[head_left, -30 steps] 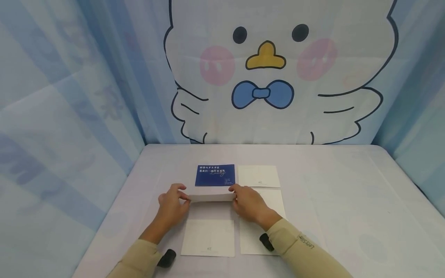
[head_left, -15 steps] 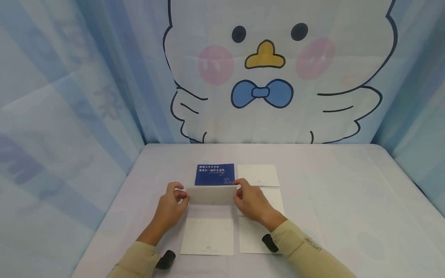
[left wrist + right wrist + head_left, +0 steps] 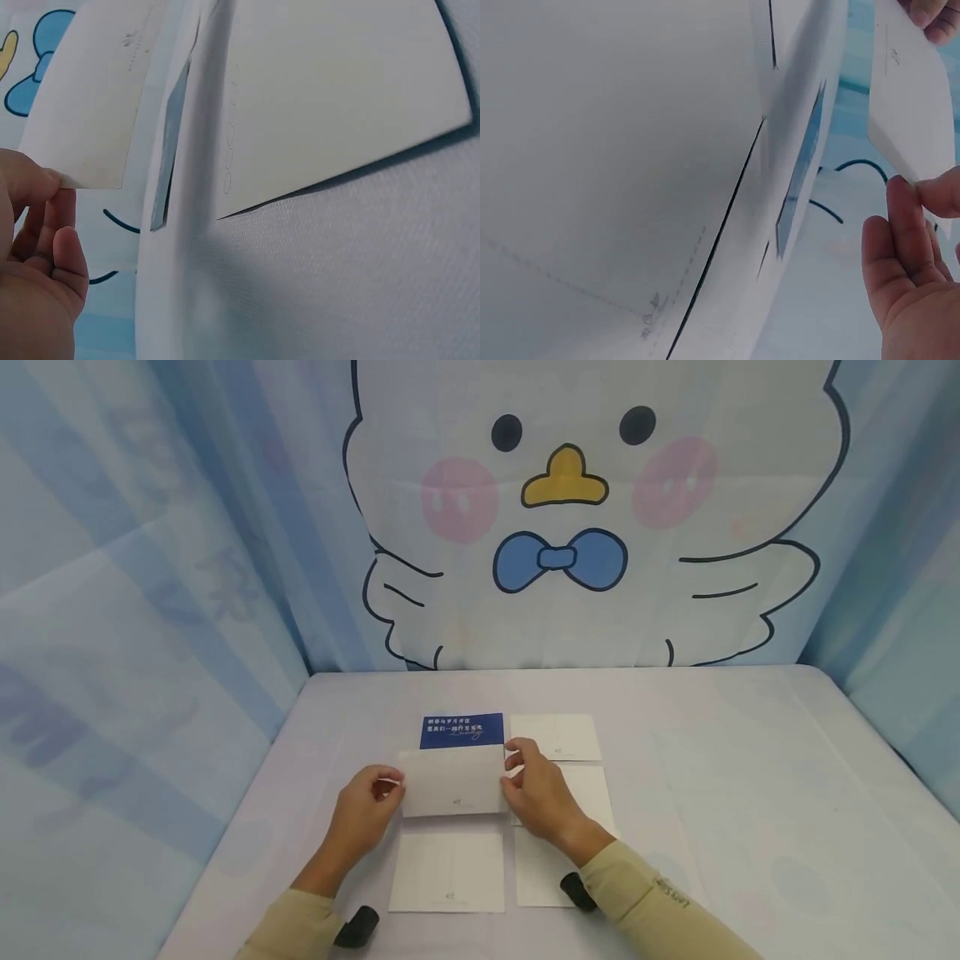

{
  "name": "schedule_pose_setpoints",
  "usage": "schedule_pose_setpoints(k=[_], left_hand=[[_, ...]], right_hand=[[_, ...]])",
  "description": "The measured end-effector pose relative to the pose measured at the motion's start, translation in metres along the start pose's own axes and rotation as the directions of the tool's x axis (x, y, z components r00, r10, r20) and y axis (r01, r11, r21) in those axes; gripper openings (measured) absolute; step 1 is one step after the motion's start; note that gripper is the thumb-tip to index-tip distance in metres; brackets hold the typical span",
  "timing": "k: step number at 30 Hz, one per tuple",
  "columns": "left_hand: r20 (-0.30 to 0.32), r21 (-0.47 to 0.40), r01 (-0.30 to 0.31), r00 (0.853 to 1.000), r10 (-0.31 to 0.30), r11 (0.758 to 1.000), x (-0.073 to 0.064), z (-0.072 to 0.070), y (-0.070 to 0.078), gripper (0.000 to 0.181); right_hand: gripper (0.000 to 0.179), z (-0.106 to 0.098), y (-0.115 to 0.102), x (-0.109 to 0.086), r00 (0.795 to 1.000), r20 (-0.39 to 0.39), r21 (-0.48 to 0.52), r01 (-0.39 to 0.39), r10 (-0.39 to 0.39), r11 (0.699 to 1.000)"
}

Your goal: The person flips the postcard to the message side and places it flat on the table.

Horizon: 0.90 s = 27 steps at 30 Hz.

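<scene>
A white card (image 3: 453, 781) with a small grey mark near its lower edge is held up off the table between both hands. My left hand (image 3: 365, 810) pinches its left edge; in the left wrist view the thumb and a finger meet at a corner of the card (image 3: 90, 112). On the opposite edge, my right hand (image 3: 546, 793) pinches it between thumb and fingers, as the right wrist view shows. Behind it lies a blue card (image 3: 461, 729) with white lettering, its lower part covered by the held card. In front lies another white card (image 3: 447, 870).
To the right, a column of white cards lies on the table: a far card (image 3: 557, 737), a middle card (image 3: 585, 789) and a near card (image 3: 536, 881), the latter two partly hidden by the right hand and sleeve. A cartoon-printed curtain (image 3: 558, 627) hangs behind the table.
The held card has turned from nearly edge-on to showing its white, marked face to the head camera. It now overlaps the lower part of the blue card. Both hands keep their pinch.
</scene>
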<state>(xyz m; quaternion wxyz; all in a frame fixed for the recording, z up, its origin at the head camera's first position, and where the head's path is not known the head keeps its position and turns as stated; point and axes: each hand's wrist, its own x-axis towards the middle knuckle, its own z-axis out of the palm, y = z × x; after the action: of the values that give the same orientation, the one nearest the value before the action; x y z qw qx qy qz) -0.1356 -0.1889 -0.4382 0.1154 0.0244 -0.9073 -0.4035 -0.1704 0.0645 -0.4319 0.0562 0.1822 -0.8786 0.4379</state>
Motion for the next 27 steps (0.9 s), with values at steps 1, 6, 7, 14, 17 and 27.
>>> schedule_pose_setpoints(k=[1, 6, 7, 14, 17, 27], left_hand=[[-0.003, 0.005, -0.003, 1.000, 0.003, 1.000, -0.0005, 0.0002, 0.0002, 0.015], [-0.016, 0.014, -0.037, 0.999, 0.037, 0.999, 0.0007, 0.0021, 0.0019, 0.023], [-0.016, 0.012, -0.044, 0.999, 0.044, 0.999, 0.0012, 0.0023, 0.0023, 0.025], [0.000, -0.001, -0.056, 0.998, 0.056, 0.998, 0.0049, 0.0031, 0.0040, 0.033], [0.012, -0.003, -0.044, 0.999, 0.044, 0.999, 0.0044, 0.0032, 0.0053, 0.035], [0.058, 0.015, -0.015, 0.998, 0.014, 1.000, 0.0046, 0.0067, 0.0027, 0.046]], right_hand=[[0.039, 0.0004, -0.0004, -0.0003, 1.000, -0.007, -0.003, 0.003, -0.003, 1.000], [0.024, 0.0030, -0.0009, -0.0017, 0.999, -0.041, -0.046, 0.022, -0.024, 0.999], [0.023, 0.0035, -0.0008, -0.0017, 0.999, -0.042, -0.059, 0.031, -0.033, 0.998], [0.032, 0.0045, -0.0031, -0.0001, 0.999, -0.022, -0.088, 0.027, -0.029, 0.996], [0.038, 0.0045, -0.0042, 0.0010, 1.000, -0.006, -0.094, 0.018, -0.019, 0.995], [0.042, 0.0060, -0.0023, 0.0017, 0.998, 0.062, -0.099, 0.008, -0.001, 0.995]])
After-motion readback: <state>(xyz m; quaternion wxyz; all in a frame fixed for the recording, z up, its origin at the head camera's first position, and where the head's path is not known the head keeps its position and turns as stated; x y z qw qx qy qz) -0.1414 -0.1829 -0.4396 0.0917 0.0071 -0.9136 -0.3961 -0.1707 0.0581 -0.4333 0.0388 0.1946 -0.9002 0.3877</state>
